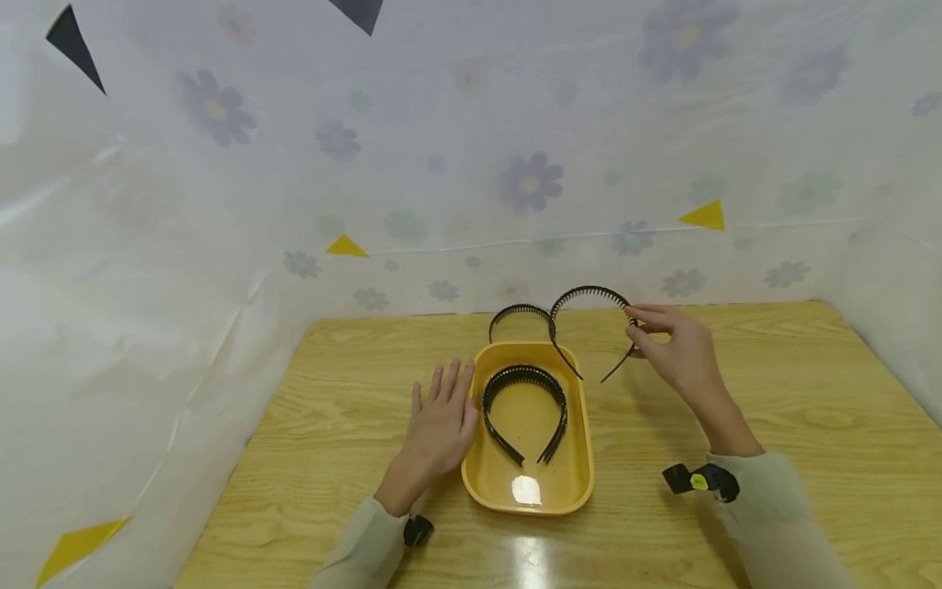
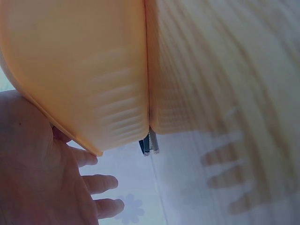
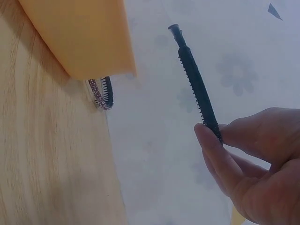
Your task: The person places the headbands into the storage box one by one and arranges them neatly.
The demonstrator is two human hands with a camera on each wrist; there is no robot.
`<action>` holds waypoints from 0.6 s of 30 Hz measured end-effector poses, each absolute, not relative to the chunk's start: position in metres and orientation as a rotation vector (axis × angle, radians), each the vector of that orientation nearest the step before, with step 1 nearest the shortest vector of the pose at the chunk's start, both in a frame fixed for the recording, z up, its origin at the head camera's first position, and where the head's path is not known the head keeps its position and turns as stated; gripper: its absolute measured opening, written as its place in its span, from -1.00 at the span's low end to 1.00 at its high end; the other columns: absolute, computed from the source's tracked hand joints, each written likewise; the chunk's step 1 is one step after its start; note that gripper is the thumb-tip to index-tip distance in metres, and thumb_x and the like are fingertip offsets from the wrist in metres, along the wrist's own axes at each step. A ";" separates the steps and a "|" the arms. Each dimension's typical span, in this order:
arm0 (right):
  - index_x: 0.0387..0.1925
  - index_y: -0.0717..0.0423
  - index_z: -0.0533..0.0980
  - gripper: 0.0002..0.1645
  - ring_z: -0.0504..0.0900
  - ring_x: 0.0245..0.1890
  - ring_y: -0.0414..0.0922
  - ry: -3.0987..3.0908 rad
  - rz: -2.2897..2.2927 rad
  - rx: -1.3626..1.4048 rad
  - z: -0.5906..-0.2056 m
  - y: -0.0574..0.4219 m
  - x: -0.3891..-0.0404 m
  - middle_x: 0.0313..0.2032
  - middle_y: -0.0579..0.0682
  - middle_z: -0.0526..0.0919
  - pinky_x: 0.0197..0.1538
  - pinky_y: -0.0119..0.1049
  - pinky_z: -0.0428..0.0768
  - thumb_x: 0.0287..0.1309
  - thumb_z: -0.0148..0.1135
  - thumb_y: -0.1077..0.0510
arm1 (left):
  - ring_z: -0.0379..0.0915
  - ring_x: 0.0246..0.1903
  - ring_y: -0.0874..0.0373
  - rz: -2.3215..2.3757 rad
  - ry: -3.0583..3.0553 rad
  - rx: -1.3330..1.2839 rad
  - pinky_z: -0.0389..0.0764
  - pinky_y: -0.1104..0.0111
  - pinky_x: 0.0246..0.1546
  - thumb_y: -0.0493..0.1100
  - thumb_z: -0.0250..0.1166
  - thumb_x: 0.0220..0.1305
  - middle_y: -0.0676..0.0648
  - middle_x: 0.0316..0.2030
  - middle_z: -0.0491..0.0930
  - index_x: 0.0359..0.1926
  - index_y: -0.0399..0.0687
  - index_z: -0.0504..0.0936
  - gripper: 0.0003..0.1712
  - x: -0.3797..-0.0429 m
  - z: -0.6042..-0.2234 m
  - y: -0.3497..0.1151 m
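Observation:
A black toothed headband (image 1: pixel 591 289) is pinched at one side between the thumb and fingers of my right hand (image 1: pixel 683 348), raised above the right side of the yellow tray (image 1: pixel 586 458). In the right wrist view the held headband (image 3: pixel 199 89) appears edge-on. My left hand (image 1: pixel 440 417) lies with straight fingers against the tray's left rim. Inside the tray rest several black headbands (image 1: pixel 524 374), nested together. Behind the tray's far end is another dark headband (image 1: pixel 521 308), partly hidden by the tray; the right wrist view shows glittery headbands (image 3: pixel 99 96) there.
The tray stands on a wood-grain table (image 1: pixel 353 393). A pale flowered sheet (image 1: pixel 456 164) hangs behind the table's back edge and along the sides. Yellow triangles (image 1: pixel 704 215) mark the sheet. A black wrist camera (image 1: pixel 702 481) sits on the right sleeve.

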State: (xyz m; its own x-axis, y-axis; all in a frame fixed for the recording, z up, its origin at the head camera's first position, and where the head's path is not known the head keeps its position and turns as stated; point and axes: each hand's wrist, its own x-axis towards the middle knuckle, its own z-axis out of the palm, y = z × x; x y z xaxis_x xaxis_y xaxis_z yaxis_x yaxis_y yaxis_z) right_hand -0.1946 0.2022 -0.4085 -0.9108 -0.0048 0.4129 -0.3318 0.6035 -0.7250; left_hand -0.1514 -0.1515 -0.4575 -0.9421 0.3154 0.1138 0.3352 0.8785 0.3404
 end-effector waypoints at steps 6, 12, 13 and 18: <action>0.16 0.26 0.66 -0.62 0.74 -0.15 0.13 -2.464 1.191 0.298 -0.406 0.195 -0.192 0.18 0.24 0.63 -0.39 -0.65 0.55 0.34 0.32 0.30 | -0.22 0.58 -0.22 -0.542 -2.990 -0.522 -0.18 -0.32 0.45 0.00 -0.25 0.65 -0.12 0.62 -0.07 0.66 0.01 0.00 -0.34 -0.150 -0.456 -0.151; 0.12 0.31 0.66 -0.64 0.74 -0.15 0.17 -2.460 1.151 0.345 -0.402 0.189 -0.190 0.16 0.25 0.62 -0.40 -0.69 0.50 0.32 0.32 0.32 | -0.24 0.58 -0.20 -0.555 -2.988 -0.522 -0.19 -0.32 0.45 -0.01 -0.24 0.65 -0.12 0.62 -0.07 0.66 0.03 -0.01 -0.34 -0.150 -0.455 -0.151; 0.11 0.33 0.66 -0.65 0.73 -0.16 0.16 -2.458 1.149 0.351 -0.402 0.188 -0.190 0.16 0.25 0.62 -0.39 -0.69 0.50 0.31 0.32 0.33 | -0.23 0.58 -0.20 -0.559 -2.987 -0.521 -0.19 -0.32 0.45 -0.02 -0.24 0.65 -0.12 0.62 -0.07 0.66 0.02 -0.01 -0.34 -0.150 -0.455 -0.152; 0.11 0.34 0.66 -0.65 0.74 -0.19 0.15 -2.465 1.168 0.374 -0.400 0.183 -0.188 0.16 0.26 0.61 -0.39 -0.66 0.54 0.30 0.31 0.36 | -0.25 0.59 -0.17 -0.555 -2.997 -0.517 -0.20 -0.32 0.45 -0.01 -0.25 0.65 -0.11 0.62 -0.08 0.66 0.03 -0.02 -0.34 -0.150 -0.455 -0.152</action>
